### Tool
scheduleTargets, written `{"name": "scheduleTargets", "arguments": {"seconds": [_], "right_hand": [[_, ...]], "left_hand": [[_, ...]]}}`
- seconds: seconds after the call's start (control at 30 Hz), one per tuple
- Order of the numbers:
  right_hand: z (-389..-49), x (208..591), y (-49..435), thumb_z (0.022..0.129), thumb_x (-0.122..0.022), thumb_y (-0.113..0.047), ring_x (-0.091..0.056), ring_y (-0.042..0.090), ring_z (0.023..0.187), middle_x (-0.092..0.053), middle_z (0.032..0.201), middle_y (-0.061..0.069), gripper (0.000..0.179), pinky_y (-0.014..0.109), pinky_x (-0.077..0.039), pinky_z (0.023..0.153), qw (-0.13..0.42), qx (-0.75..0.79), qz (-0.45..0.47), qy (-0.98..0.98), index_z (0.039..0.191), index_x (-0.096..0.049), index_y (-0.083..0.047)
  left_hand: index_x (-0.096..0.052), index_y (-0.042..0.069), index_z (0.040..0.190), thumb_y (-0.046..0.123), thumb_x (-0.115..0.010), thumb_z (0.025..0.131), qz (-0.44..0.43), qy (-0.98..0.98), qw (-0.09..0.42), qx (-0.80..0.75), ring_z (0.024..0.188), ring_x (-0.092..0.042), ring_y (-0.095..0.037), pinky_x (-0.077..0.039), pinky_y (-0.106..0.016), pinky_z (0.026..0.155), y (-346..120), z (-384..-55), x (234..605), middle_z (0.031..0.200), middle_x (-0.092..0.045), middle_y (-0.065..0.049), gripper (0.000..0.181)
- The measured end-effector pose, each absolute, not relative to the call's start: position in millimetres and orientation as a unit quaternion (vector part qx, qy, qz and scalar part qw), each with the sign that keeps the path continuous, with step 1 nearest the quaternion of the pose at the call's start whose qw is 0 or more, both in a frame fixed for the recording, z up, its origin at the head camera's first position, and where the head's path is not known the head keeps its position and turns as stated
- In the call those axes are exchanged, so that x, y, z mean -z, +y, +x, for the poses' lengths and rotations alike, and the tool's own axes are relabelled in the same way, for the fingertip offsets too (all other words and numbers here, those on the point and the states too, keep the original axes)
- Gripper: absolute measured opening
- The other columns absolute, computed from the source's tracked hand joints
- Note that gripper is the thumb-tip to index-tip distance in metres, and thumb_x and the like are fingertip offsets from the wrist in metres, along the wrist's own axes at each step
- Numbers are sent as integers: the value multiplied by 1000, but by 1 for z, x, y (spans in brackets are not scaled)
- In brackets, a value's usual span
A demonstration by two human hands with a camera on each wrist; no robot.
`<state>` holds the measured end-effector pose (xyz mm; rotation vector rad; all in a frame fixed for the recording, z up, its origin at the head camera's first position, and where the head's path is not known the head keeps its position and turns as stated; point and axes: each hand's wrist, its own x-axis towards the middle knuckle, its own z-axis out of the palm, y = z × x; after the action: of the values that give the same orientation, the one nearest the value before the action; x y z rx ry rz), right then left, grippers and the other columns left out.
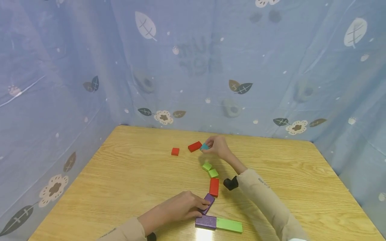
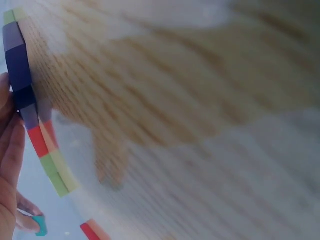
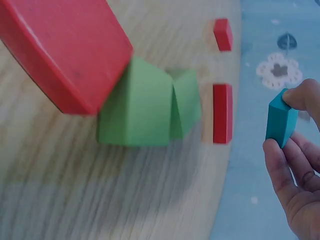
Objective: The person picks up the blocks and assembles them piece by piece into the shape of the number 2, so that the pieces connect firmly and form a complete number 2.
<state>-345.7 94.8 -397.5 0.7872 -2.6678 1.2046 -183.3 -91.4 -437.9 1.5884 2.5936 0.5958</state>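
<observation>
In the head view my right hand [image 1: 218, 146] is raised over the far part of the table. Its thumb and fingertips pinch a small teal block [image 3: 282, 120], seen clear of the tabletop in the right wrist view. Nearer to me, my left hand [image 1: 182, 206] grips a purple block [image 1: 210, 198] that lies at a slant, its fingers partly covering it. Another purple block [image 1: 206, 222] touches a long green block [image 1: 229, 225] end to end. Beyond the slanted one, a red block [image 1: 214, 187] and two small green blocks [image 1: 213, 173] continue a curved row.
Past the row lie a red rectangular block [image 1: 194, 146] and a small red block [image 1: 175, 151]. The wooden table [image 1: 135, 174] ends at a blue patterned curtain [image 1: 193, 67]. A black wrist device [image 1: 231, 183] sits by the right sleeve.
</observation>
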Motion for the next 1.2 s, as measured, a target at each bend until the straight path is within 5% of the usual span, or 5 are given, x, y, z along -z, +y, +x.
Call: {"name": "scheduleTargets", "arguments": {"seconds": [1.2], "right_hand": [[-335,423,75,72,-84,-15,-64,19,74,-68,78,6,25,27,-54,65,-46,-295,268,-916,80,-67,0]], "left_hand": [[-70,7,114,20,-66,91,515,836,22,-189,111,-60,-8,-47,-12,88,-92,-184,439,123,-64,-1,27]]}}
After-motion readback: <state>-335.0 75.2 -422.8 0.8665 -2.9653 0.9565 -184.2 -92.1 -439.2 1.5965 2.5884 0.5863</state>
